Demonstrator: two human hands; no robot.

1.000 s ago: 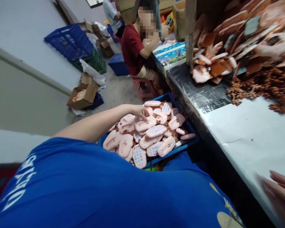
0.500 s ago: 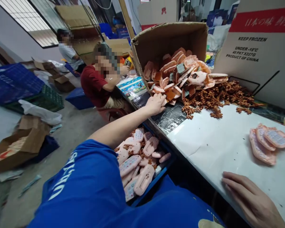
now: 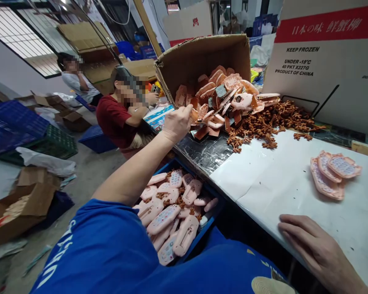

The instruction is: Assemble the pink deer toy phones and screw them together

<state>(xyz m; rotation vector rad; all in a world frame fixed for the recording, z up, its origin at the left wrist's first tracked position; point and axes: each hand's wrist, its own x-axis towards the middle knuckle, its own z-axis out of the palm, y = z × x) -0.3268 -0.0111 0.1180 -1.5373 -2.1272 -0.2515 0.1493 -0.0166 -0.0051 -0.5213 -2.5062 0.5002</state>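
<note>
My left hand (image 3: 178, 122) is raised at the open mouth of a tipped cardboard box (image 3: 202, 47), its fingers closed in a pinch. Whatever they may hold is hidden. Just beside it lies a heap of pink plastic toy-phone shells (image 3: 233, 96) with brown circuit boards among them, spilling out of the box. My right hand (image 3: 309, 241) lies flat on the white work surface (image 3: 263, 183), fingers stretched out and empty. Beyond it are a few pink shells with keypads (image 3: 334, 173), stacked loosely.
Brown branching plastic bits (image 3: 272, 120) lie beside the heap. Below the table edge, a blue crate (image 3: 213, 216) holds pink toy phones. A printed carton (image 3: 319, 77) stands behind. A co-worker in a red shirt (image 3: 112, 120) sits beyond the table; another person sits farther back.
My left hand has gone from reaching into the near edge of the heap to a raised, closed pose farther left. My right hand stays flat on the table. The view has shifted slightly.
</note>
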